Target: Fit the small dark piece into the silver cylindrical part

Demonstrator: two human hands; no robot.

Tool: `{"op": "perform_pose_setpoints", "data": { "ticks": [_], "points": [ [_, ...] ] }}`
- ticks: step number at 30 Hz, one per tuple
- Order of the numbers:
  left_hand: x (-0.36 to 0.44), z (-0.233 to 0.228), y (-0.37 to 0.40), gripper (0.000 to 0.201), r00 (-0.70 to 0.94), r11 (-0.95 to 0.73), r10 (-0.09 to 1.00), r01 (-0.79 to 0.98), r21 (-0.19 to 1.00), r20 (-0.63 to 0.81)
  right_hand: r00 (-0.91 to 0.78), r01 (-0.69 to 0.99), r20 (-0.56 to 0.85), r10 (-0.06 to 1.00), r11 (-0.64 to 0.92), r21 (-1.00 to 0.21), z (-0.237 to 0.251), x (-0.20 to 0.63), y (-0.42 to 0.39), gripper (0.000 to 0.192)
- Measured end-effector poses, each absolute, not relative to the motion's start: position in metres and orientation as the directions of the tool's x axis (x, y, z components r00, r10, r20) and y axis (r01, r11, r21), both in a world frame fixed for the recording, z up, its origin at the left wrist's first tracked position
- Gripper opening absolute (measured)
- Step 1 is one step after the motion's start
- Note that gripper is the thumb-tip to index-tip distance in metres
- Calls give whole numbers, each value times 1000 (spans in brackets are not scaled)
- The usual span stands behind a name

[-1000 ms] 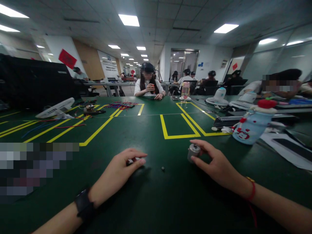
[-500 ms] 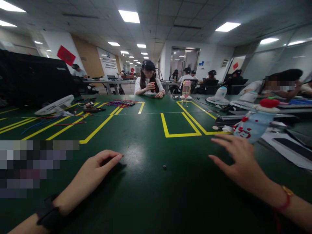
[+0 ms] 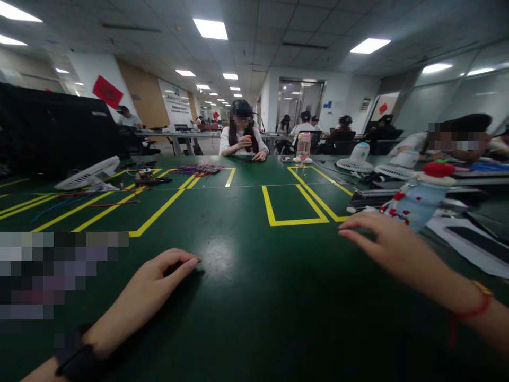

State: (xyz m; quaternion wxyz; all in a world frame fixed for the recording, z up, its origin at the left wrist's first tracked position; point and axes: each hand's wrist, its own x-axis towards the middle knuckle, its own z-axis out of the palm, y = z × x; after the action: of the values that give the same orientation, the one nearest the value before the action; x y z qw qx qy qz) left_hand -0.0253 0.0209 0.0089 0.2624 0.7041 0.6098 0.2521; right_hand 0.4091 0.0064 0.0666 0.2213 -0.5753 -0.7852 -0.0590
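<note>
My left hand (image 3: 161, 281) rests low over the green table (image 3: 254, 313), thumb and forefinger pressed together at the tips. Whatever may be between them is too small to make out. On the right, my right hand (image 3: 382, 239) is held with its fingers bent and their tips close to the thumb; what it holds, if anything, is hidden. It is nearest to a light blue bottle (image 3: 423, 201) with a red top, which stands tilted in view just behind it. The small metal piece that lay between the hands earlier no longer shows.
Yellow tape lines (image 3: 300, 222) mark the table. Coloured wires (image 3: 199, 169) and a white fan (image 3: 89, 172) lie far left. A clear bottle (image 3: 303, 148) and another fan (image 3: 355, 159) stand far right. A person (image 3: 243, 132) sits opposite; a dark phone-like slab (image 3: 477, 244) lies right.
My right hand has gone from spread fingers to closed ones. The small metal piece has vanished from the table between the hands. My left hand is nearly unmoved.
</note>
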Motion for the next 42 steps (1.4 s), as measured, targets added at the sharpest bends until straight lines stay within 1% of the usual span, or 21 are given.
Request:
{"op": "perform_pose_setpoints", "data": {
  "ticks": [2, 4, 5, 7, 11, 13, 16, 22, 24, 25, 27, 28, 29, 30, 32, 34, 36, 39, 40, 42],
  "points": [
    [-25, 7, 22, 33, 135, -120, 990, 723, 681, 30, -61, 984, 425, 903, 126, -126, 75, 451, -1, 27],
    [-24, 7, 23, 33, 137, -117, 990, 721, 683, 24, 66, 993, 360, 931, -27, -113, 77, 479, -7, 28],
    [-24, 7, 22, 34, 135, -111, 991, 723, 682, 19, 97, 992, 311, 945, -65, -112, 76, 487, -9, 27],
    [-23, 8, 22, 34, 133, -103, 991, 729, 676, 8, 117, 989, 245, 962, -89, -120, 72, 494, -11, 27],
    [-25, 8, 21, 35, 137, -110, 990, 727, 677, 14, 129, 990, 294, 947, -105, -95, 72, 492, -8, 32],
    [-26, 7, 22, 35, 148, -112, 989, 719, 686, 7, 152, 987, 284, 947, -130, -95, 74, 492, -6, 33],
    [-27, 6, 22, 35, 154, -107, 988, 710, 696, -5, 197, 976, 225, 954, -169, -138, 76, 492, -6, 31],
    [-26, 8, 21, 36, 163, -108, 987, 716, 689, -15, 243, 958, 194, 950, -204, -202, 76, 491, -6, 36],
    [-27, 8, 22, 35, 170, -122, 985, 712, 691, -2, 234, 947, 167, 958, -185, -264, 71, 496, -6, 33],
    [-27, 8, 22, 35, 169, -124, 986, 710, 693, 3, 222, 929, 149, 964, -163, -331, 68, 500, -7, 33],
    [-27, 7, 23, 35, 162, -124, 987, 708, 695, 10, 180, 864, 115, 977, -101, -493, 60, 508, -7, 50],
    [-27, 6, 23, 35, 161, -124, 987, 706, 697, 13, 154, 833, 103, 983, -73, -549, 57, 511, -7, 57],
    [-27, 6, 23, 35, 160, -126, 987, 705, 698, 17, 133, 821, 105, 986, -50, -569, 54, 511, -8, 59],
    [-27, 6, 23, 34, 158, -129, 987, 705, 697, 23, 118, 834, 121, 986, -32, -551, 52, 509, -7, 55],
    [-25, 7, 22, 34, 158, -141, 987, 711, 689, 39, 103, 896, 188, 977, -8, -444, 51, 494, -6, 45],
    [-23, 8, 20, 32, 164, -155, 985, 718, 678, 51, 51, 923, 262, 964, 54, -380, 52, 464, -5, 44],
    [-21, 10, 19, 33, 175, -163, 983, 721, 673, 51, -77, 895, 290, 954, 195, -401, 53, 424, -3, 45],
    [-20, 10, 17, 33, 184, -168, 982, 726, 666, 47, -343, 755, 290, 893, 446, -480, 51, 361, -3, 44],
    [-21, 10, 16, 33, 187, -175, 981, 732, 659, 54, -412, 702, 287, 865, 502, -505, 49, 344, -4, 44],
    [-21, 9, 15, 32, 195, -201, 977, 745, 636, 81, -492, 620, 285, 823, 561, -549, 42, 319, -5, 44]
  ]
}}
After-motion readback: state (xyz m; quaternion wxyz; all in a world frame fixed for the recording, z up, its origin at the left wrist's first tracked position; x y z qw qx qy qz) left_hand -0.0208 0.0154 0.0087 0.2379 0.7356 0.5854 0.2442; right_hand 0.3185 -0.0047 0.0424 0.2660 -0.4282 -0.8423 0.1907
